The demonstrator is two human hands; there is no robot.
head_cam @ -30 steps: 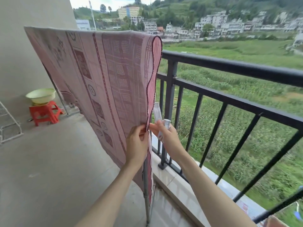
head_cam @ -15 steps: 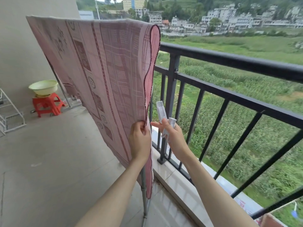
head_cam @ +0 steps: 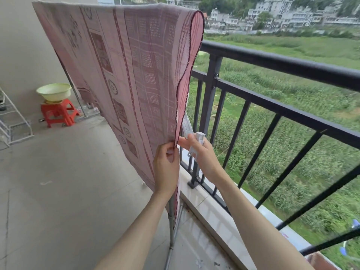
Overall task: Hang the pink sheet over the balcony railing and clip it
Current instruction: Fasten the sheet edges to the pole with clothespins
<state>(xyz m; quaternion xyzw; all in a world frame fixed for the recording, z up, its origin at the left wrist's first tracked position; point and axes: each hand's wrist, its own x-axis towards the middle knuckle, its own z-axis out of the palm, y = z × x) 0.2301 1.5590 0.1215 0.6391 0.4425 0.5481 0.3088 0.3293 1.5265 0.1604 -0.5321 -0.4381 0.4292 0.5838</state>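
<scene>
Hanging over a high bar, the pink sheet (head_cam: 120, 65) is draping down in front of the wall, its right edge just beside the black balcony railing (head_cam: 272, 63). Left hand (head_cam: 166, 166) is pinching the sheet's lower right edge, thumb and fingers curled on the fabric. Right hand (head_cam: 200, 152) is gripping white plastic clips (head_cam: 195, 142), fingers closed round them, fingertips nearly touching the same edge. A green basin (head_cam: 54, 91) is sitting on a red stool (head_cam: 58, 114) by the wall.
</scene>
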